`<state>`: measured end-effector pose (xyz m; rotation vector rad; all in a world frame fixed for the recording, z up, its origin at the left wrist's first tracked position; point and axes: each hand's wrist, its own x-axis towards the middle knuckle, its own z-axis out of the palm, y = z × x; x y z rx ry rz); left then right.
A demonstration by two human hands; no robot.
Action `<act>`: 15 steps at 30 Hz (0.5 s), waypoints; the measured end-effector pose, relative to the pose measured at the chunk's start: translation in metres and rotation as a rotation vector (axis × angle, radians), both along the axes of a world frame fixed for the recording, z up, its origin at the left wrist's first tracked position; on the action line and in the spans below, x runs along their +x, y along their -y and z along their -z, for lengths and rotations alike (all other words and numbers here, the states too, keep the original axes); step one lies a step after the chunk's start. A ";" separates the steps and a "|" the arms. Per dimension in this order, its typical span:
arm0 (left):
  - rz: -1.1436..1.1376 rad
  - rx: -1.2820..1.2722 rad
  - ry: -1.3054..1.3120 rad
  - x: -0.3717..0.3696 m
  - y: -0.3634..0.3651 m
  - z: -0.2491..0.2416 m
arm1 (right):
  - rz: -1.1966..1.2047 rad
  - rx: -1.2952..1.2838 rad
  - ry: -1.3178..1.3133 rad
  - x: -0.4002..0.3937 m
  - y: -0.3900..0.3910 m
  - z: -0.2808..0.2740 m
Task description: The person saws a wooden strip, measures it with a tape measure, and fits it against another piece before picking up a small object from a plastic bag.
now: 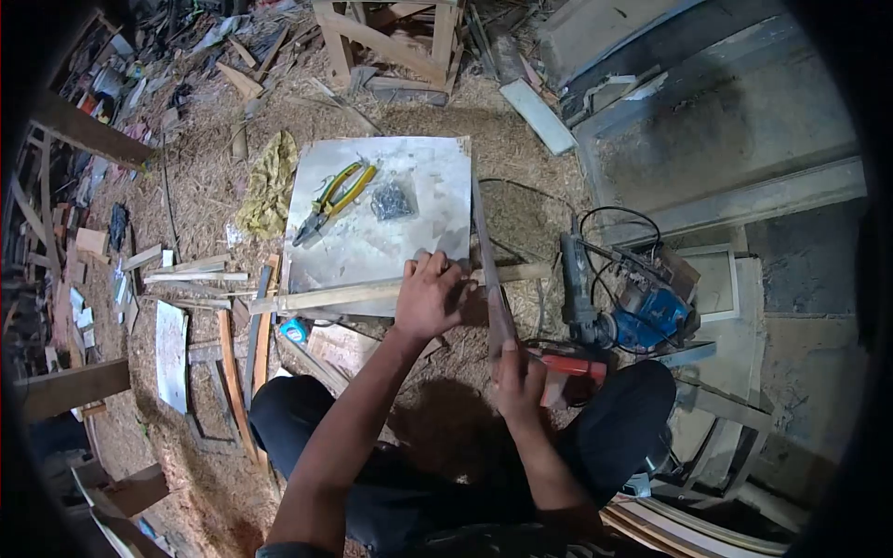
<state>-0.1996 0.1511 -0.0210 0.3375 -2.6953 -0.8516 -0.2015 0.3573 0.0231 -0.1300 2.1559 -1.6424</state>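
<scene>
While pressing down on the wooden strip (pixel 344 295) with the left hand (pixel 430 302), curling the fingers over it close to the right edge of the low table (pixel 372 251). Spanning the near side of the table with the strip, running its long axis left to right, slanting the right end slightly farther away and overhanging both side edges.

With the right hand (pixel 518 377), gripping what is apparently a saw (pixel 493 298) at its near end, closing narrowly around it. Pointing the blade away from the body, almost square to the strip, and crossing the strip just right of the left hand, outside the table's right edge. Resting or hovering there: cannot tell which from above. Having the left hand nearer to the strip, directly on it, and the right hand lower down, on the near side of the crossing.

Leaving some room along the saw's near-far line, but less to the right, crowding the right hand with a red tool (pixel 572 365) just beside it and, farther right, a grey power tool (pixel 579 288) and a blue machine (pixel 651 312). Lying beyond the strip on the table, pliers (pixel 339 200) and a small plastic bag (pixel 393 200), both apart from the hands. Sitting off the table's near left corner, a blue tape measure (pixel 294 330).
</scene>
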 end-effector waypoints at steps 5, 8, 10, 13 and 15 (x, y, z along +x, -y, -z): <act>0.029 0.011 0.028 0.001 0.002 0.008 | -0.006 -0.072 -0.021 0.068 -0.061 -0.009; 0.016 -0.022 0.031 0.002 0.000 0.006 | -0.157 0.074 -0.124 0.039 -0.058 0.018; 0.020 -0.007 0.035 0.005 -0.001 0.001 | -0.179 0.232 -0.347 0.020 -0.035 0.033; 0.023 0.006 0.037 0.002 0.001 0.002 | 0.023 -0.031 0.004 0.046 -0.040 0.001; 0.025 -0.002 0.033 0.001 0.000 0.002 | 0.034 -0.119 0.117 0.074 -0.073 -0.012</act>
